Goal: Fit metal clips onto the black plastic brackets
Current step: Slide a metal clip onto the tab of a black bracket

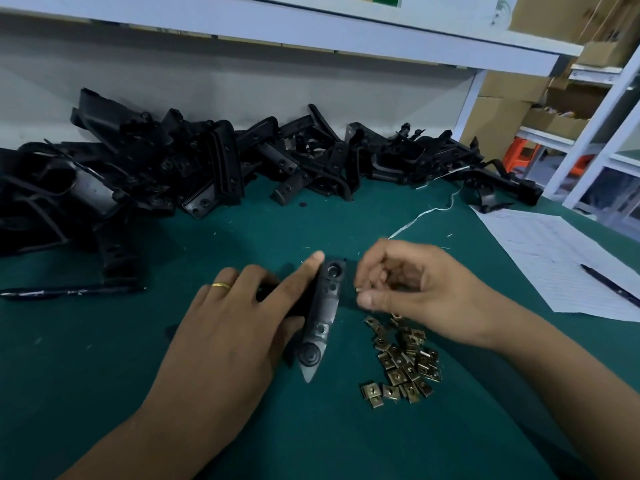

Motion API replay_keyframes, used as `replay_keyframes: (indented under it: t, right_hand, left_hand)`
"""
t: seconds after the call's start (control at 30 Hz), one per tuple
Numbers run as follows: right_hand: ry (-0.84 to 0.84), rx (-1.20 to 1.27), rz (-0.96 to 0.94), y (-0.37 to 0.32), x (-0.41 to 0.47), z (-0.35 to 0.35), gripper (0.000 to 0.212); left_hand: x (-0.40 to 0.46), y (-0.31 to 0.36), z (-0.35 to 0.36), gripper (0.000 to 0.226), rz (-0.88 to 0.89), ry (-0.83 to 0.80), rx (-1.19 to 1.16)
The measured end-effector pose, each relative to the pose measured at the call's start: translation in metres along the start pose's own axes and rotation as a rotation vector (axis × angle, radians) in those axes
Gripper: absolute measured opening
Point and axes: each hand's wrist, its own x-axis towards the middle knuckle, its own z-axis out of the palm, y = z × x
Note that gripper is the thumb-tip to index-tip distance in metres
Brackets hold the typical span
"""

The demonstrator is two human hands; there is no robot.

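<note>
Our left hand [239, 306] grips the black bracket [320, 317]; our right hand [408, 289] pinches a clip [357, 289]; no writing is readable.

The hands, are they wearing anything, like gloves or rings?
No gloves. Both hands are bare, and so are both forearms, with no sleeves showing. The left hand wears a plain gold ring on one finger. The right hand shows no ring or watch.
</note>
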Motion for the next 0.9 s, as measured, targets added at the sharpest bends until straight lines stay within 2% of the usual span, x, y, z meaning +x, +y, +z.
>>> replay_keyframes:
  t: [0.13,0.23,0.3,0.43,0.9]
  right_hand:
    - [0.169,0.332,-0.033,0.000,0.005,0.011,0.020]
    - [0.187,0.584,0.019,-0.003,0.006,0.027,0.019]
    - [0.212,0.661,0.056,-0.006,0.008,0.036,0.020]
    - [0.252,0.690,0.108,-0.010,0.009,0.049,0.021]
    - [0.295,0.636,0.097,-0.018,0.008,0.052,0.020]
  left_hand:
    - [-0.001,0.002,-0.003,0.071,-0.096,0.047,0.048]
    - [-0.002,0.002,-0.003,0.073,-0.134,0.067,0.059]
    - [-0.002,0.003,-0.003,0.073,-0.142,0.086,0.055]
    - [-0.002,0.004,-0.005,0.075,-0.146,0.089,0.052]
    - [-0.002,0.004,-0.004,0.076,-0.143,0.105,0.062]
